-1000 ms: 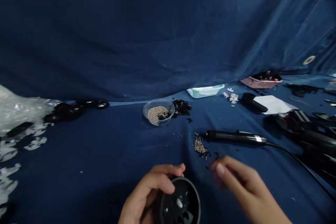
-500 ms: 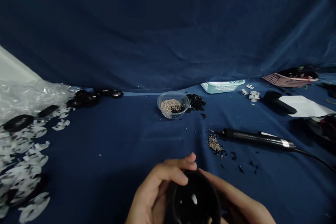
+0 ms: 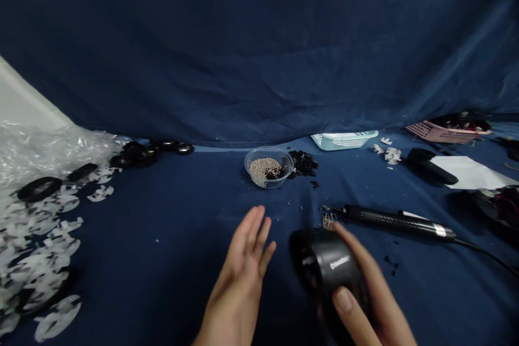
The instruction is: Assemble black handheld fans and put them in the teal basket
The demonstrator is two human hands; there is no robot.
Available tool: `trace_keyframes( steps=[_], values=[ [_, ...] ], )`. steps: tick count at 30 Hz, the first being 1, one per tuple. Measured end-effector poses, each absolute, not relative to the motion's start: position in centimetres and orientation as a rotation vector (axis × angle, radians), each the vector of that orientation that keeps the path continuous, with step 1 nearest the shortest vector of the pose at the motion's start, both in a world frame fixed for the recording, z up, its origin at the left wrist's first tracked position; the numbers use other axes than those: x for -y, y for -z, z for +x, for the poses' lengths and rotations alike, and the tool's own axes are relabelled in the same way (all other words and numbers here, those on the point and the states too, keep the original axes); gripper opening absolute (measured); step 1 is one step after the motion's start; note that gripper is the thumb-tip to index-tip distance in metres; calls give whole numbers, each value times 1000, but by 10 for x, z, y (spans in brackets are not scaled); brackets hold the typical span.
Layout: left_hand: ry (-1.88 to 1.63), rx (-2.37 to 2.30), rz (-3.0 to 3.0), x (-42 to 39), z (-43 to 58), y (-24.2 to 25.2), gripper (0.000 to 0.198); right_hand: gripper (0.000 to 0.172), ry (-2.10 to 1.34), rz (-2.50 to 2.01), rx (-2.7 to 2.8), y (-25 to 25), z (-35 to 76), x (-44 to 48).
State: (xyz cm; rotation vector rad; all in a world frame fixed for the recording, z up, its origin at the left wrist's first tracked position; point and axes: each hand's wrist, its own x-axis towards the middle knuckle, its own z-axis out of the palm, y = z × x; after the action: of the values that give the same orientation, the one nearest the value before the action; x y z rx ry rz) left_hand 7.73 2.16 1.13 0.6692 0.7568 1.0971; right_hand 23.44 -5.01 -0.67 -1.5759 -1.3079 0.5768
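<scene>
In my right hand (image 3: 375, 292) is a glossy black round plastic housing (image 3: 338, 265) with a small white logo on its side. It is tilted so that its hollow opening faces left, and my thumb presses on its near side. My left hand (image 3: 243, 270) holds nothing; its fingers stretch forward, apart from the housing. Just beyond the housing lies a small pile of screws (image 3: 327, 220), partly hidden by it. A black electric screwdriver (image 3: 397, 219) rests to the right, its tip near the screws and its cord running off right.
A clear bowl (image 3: 259, 181) of screws and black bits stands ahead, beside a heap of small black parts (image 3: 304, 163). White plastic pieces (image 3: 48, 248) and black rings (image 3: 39, 189) crowd the left. A teal basket (image 3: 344, 140) and a pink basket (image 3: 446, 132) sit at the back right.
My left hand has let go of the black housing and moved left, its fingers straightening. My right hand has turned the housing on its side and shifted it to the right.
</scene>
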Motion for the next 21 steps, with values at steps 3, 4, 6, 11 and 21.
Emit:
trace_keyframes(
  steps=[3,4,6,11,21],
  values=[
    [-998,-844,254,-30,85,-10,47,63,-142,-1553,1744,11,233,41],
    [-933,-856,185,-32,86,-9,48,62,-60,-1537,1888,12,231,39],
    [-889,-904,114,-32,88,-4,47,64,88,-1567,1989,13,226,36],
    [-873,-976,19,-32,90,-2,43,63,271,-1569,1913,14,215,39],
    [-792,-943,35,-29,93,2,41,53,-222,-1630,1728,23,211,39]
  ],
)
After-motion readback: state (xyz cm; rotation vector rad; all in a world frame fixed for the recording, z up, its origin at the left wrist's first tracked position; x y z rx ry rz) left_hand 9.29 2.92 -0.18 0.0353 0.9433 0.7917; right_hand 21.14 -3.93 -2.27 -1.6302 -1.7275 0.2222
